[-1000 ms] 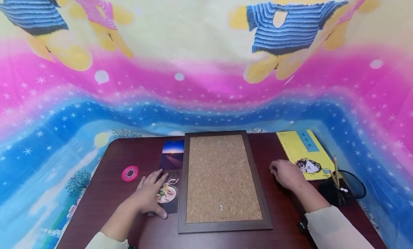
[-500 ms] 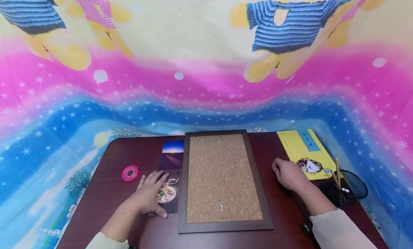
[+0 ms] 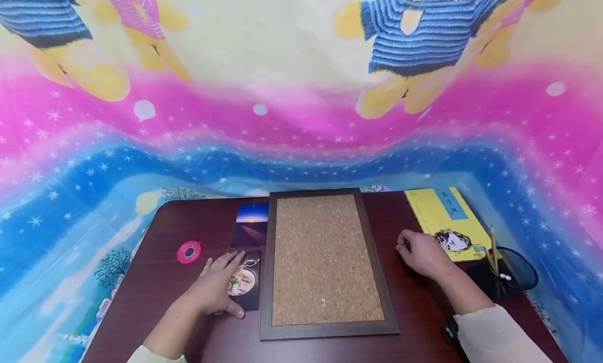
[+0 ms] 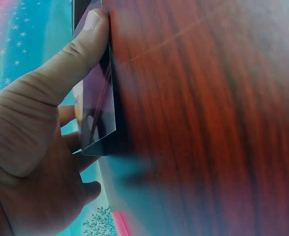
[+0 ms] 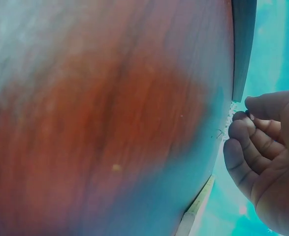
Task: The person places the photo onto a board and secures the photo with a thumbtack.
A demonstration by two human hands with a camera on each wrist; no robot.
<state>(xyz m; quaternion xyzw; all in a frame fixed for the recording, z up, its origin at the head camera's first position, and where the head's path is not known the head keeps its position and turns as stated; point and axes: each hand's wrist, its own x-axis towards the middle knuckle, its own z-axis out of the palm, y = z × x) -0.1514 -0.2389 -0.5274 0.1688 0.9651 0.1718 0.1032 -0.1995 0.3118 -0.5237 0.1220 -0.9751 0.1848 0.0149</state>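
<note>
2 plain off-white sleeves (image 3: 501, 336); beside the right one, a black fitting (image 3: 450, 332), perhaps a strap.

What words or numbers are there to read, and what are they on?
"弟子规", running down the blue rectangular label on the yellow rectangular book.
Too small to read: the tiny marks beside those characters.
Too blurred to tell if they are letters: white marks low on the pink-and-blue printed cloth.
No number is readable.
</note>
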